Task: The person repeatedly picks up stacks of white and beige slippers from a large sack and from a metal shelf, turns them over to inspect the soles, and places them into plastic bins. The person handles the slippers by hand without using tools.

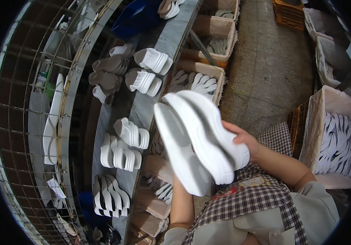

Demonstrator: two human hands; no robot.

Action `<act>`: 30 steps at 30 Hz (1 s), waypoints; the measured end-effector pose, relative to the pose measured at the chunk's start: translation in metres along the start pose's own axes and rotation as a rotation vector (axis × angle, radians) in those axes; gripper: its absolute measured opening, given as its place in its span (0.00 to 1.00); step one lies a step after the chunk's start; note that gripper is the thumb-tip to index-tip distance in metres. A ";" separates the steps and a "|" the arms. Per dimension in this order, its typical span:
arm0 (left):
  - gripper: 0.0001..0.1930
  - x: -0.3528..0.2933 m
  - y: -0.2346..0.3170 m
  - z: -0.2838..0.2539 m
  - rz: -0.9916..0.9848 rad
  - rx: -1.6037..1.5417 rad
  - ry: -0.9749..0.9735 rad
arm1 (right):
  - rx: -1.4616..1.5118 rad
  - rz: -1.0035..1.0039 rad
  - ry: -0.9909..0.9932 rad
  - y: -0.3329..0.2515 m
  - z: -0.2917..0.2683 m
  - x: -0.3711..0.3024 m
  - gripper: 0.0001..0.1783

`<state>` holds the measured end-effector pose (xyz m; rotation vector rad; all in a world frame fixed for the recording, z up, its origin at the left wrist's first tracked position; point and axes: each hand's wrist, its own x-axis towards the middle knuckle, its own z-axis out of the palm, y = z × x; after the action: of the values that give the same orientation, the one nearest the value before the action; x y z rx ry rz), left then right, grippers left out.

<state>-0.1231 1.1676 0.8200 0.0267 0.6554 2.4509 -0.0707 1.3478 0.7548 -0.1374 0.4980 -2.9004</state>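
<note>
Several white shoe soles (200, 134) are held up in front of me, standing side by side and tilted. The nearest one on the left shows its hollow greyish inside; the others show their ribbed outer sides. My right hand (245, 141) is closed round the right edge of the bunch, with its thumb and fingers on the outermost sole. Of my left arm only the forearm (182, 206) shows, rising behind the soles. The soles cover my left hand, so its fingers cannot be made out.
On the left, a long grey bench (140, 110) carries groups of white soles (120, 151) and a blue bin (136, 18). Wire mesh (24, 122) stands beyond it. Cloth-lined crates (220, 73) of soles sit beneath. Another lined crate (310, 134) stands at the right.
</note>
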 end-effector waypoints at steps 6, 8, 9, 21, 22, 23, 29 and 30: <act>0.37 0.003 0.022 -0.024 -0.050 -0.320 -0.169 | 0.524 0.069 -0.071 0.001 -0.021 -0.012 0.41; 0.38 0.002 0.023 -0.027 -0.025 -0.332 -0.187 | 0.518 0.068 0.056 0.001 -0.020 -0.015 0.41; 0.38 0.003 0.023 -0.028 -0.034 -0.322 -0.222 | 0.515 0.052 0.101 0.000 -0.020 -0.015 0.41; 0.26 0.004 0.030 -0.017 0.176 0.839 0.398 | 0.083 0.102 0.108 0.028 -0.003 0.020 0.46; 0.26 0.003 0.032 -0.019 0.228 0.807 0.467 | 0.069 0.120 0.123 0.034 -0.002 0.025 0.46; 0.29 0.003 0.038 -0.021 0.309 1.019 0.499 | 0.132 0.141 0.159 0.039 0.001 0.030 0.45; 0.37 -0.047 0.122 -0.010 0.516 1.817 0.029 | 0.348 0.350 -0.082 0.050 0.033 0.098 0.34; 0.41 -0.055 0.134 -0.002 0.508 1.949 0.011 | 0.335 0.368 -0.119 0.051 0.042 0.117 0.32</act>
<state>-0.1509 1.0418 0.8873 0.9626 2.8670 1.1485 -0.1707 1.2629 0.7841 -0.1491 0.0085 -2.5476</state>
